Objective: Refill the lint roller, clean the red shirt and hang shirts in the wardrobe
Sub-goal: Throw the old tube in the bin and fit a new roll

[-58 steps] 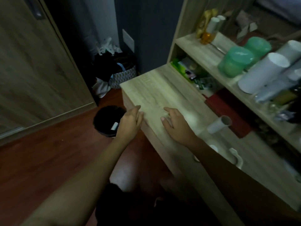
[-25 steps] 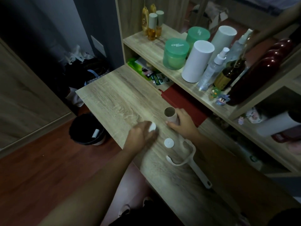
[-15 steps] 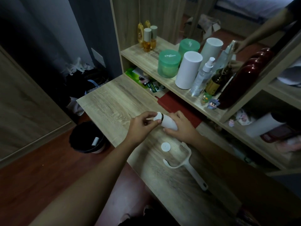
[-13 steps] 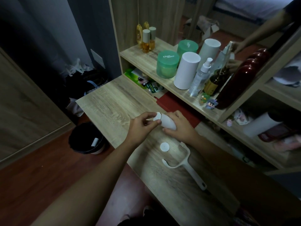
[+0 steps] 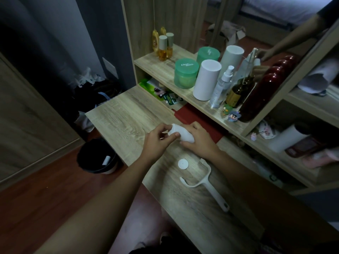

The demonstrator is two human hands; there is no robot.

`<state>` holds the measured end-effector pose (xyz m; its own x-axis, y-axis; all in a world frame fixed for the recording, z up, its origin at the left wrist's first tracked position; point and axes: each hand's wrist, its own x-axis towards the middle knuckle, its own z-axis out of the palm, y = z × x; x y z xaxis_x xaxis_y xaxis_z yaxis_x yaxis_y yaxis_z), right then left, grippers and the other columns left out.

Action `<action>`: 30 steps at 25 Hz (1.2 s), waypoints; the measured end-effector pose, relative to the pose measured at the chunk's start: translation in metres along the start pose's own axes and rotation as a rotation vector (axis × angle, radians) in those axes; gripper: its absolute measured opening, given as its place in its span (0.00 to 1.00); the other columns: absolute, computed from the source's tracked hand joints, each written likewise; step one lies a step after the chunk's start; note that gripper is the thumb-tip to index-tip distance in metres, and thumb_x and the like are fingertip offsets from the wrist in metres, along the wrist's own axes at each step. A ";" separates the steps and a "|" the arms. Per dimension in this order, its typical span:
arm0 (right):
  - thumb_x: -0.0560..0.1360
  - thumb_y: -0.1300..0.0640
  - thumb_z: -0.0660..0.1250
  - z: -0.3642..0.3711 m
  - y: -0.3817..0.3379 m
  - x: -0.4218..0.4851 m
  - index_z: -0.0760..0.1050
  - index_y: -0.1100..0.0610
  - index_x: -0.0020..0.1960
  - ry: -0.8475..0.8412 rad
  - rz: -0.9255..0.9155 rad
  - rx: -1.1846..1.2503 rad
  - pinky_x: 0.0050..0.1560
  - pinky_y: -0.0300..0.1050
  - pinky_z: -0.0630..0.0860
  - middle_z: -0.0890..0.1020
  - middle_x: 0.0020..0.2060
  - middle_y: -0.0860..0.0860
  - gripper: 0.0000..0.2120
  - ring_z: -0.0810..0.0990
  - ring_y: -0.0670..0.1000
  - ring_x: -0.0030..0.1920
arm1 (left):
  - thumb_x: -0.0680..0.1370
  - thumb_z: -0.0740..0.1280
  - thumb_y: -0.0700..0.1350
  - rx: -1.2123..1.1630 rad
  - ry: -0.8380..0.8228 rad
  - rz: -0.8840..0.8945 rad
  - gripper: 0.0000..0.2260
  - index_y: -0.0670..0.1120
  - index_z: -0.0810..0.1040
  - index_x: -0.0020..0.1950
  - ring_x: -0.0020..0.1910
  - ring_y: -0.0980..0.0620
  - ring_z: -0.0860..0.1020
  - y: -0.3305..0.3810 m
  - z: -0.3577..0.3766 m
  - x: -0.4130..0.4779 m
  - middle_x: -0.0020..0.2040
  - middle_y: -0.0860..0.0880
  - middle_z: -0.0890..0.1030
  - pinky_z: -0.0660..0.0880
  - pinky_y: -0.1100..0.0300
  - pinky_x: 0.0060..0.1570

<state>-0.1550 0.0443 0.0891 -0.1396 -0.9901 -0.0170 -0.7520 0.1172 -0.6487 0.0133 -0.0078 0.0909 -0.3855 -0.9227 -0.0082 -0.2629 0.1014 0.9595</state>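
— Where is the lint roller?

— In pieces. The white roll [image 5: 183, 134] is in both hands over the wooden tabletop [image 5: 124, 116], lying on its side with one end pointing left and away. The bare roller handle [image 5: 213, 194], with its forked white frame, lies flat on the tabletop nearer the person. A round white cap [image 5: 183, 164] lies flat just beyond the fork, apart from it.

— How do the hands sit on the roll?

— The right hand [image 5: 200, 141] wraps the right part of the roll, fingers curled over the top. The left hand [image 5: 157, 143] pinches the roll's left end between thumb and fingertips. I cannot tell whether the roll touches the tabletop.

— And the red shirt?

— A red flat thing [image 5: 200, 120] lies at the back of the tabletop, partly under the shelf [image 5: 159, 68] and just behind the hands. I cannot tell what it is.

— Anything else close by?

— A green jar [image 5: 186, 73], a white cylinder [image 5: 207, 79] and a clear spray bottle [image 5: 221, 88] stand together on the shelf. On the floor left of the tabletop stands a dark bin [image 5: 109, 170] with a small white tube inside.
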 end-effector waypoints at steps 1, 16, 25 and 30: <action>0.69 0.50 0.71 0.001 -0.002 0.001 0.68 0.48 0.68 0.001 -0.003 -0.028 0.48 0.44 0.71 0.71 0.53 0.51 0.29 0.76 0.52 0.53 | 0.72 0.73 0.48 0.004 0.011 0.011 0.10 0.45 0.80 0.50 0.46 0.49 0.81 -0.001 -0.001 0.000 0.49 0.47 0.83 0.77 0.61 0.46; 0.72 0.53 0.69 0.073 0.042 -0.019 0.68 0.53 0.69 -0.393 0.072 -0.433 0.62 0.47 0.69 0.70 0.64 0.56 0.26 0.71 0.56 0.63 | 0.74 0.71 0.47 0.083 0.182 0.114 0.11 0.42 0.80 0.52 0.45 0.56 0.80 0.002 -0.036 0.009 0.47 0.50 0.82 0.76 0.68 0.44; 0.70 0.58 0.73 0.026 0.022 -0.008 0.76 0.58 0.62 0.129 0.213 0.343 0.40 0.24 0.72 0.79 0.48 0.50 0.21 0.79 0.46 0.46 | 0.73 0.71 0.48 -0.107 0.255 -0.172 0.11 0.45 0.80 0.52 0.48 0.51 0.81 -0.027 -0.048 0.003 0.49 0.47 0.82 0.79 0.57 0.50; 0.68 0.60 0.74 0.002 0.005 0.005 0.76 0.58 0.63 0.112 0.141 0.521 0.45 0.25 0.73 0.82 0.54 0.53 0.23 0.81 0.44 0.49 | 0.76 0.69 0.44 -0.490 0.236 -0.406 0.11 0.37 0.77 0.53 0.44 0.49 0.81 -0.033 -0.048 0.003 0.51 0.38 0.79 0.80 0.63 0.43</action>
<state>-0.1585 0.0393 0.0844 -0.3054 -0.9497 -0.0686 -0.3068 0.1664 -0.9371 0.0639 -0.0315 0.0727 -0.1228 -0.9143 -0.3861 0.1071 -0.3990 0.9107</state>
